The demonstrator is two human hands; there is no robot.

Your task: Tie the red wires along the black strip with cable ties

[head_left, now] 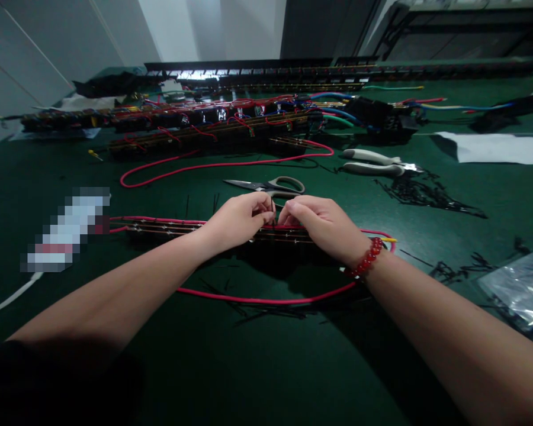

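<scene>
In front of me a long black assembly (160, 231) with thin metal rods lies across the table, and a red cable (266, 302) runs along its top and loops below it. My left hand (235, 222) is closed in a pinch at the assembly's far edge, on a thin black cable tie (273, 207) that stands up there. Close beside it, my right hand (324, 225) has its fingers curled together by the red cable; what they grip is hidden. Just beyond both hands lie grey-handled scissors (284, 184), partly covered by the fingers.
Grey-handled cutting pliers (375, 164) rest behind my right hand, near a pile of black ties (426, 192). Farther back are wired assemblies (213, 121). A blurred-out white object (71, 225) with a cord is at left, a clear plastic bag (524, 290) at right.
</scene>
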